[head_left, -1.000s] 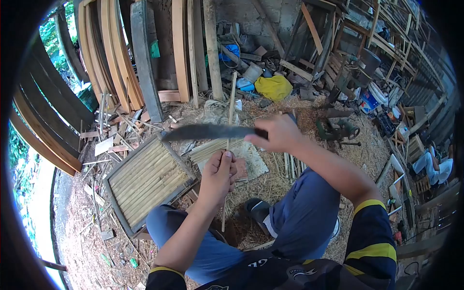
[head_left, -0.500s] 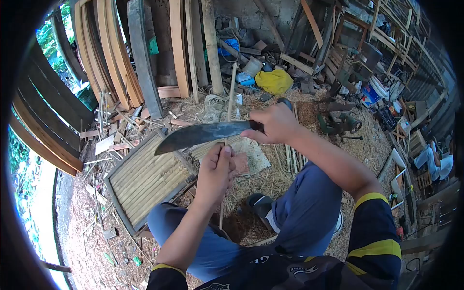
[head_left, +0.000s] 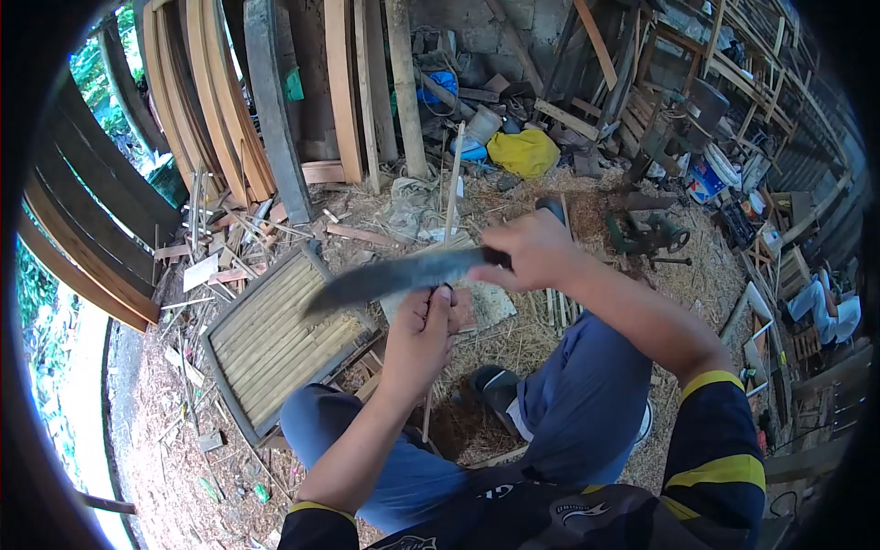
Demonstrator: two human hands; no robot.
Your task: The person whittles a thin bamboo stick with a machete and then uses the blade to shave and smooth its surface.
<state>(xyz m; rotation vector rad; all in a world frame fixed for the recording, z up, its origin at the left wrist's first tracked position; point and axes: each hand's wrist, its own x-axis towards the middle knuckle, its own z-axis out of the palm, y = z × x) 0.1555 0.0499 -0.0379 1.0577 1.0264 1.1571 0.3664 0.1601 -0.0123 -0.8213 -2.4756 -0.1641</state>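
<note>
My right hand (head_left: pixel 532 249) is closed around the handle of a large machete (head_left: pixel 394 277), whose broad dark blade points left and is smeared by motion. The blade crosses a thin wooden stick (head_left: pixel 453 188) just above my left hand (head_left: pixel 422 335). Closed fingers of that hand grip the stick, with the thumb lying up along it. Its upper end rises past the blade, and its lower end runs down between my knees. Behind the hands, a pale flat board (head_left: pixel 490 309) lies on the ground, partly covered by the blade.
A framed panel of bamboo slats (head_left: pixel 275 339) lies at left. Planks (head_left: pixel 344 92) lean against the back wall, near a yellow cloth bundle (head_left: pixel 522 152). Shavings and scraps cover the floor. A rusty vise (head_left: pixel 646 236) sits at right, and another person (head_left: pixel 825 309) is at the far right.
The machete has come down along the stick, closer to my left hand. The stick's upper end has shifted slightly right. Both hands keep their hold.
</note>
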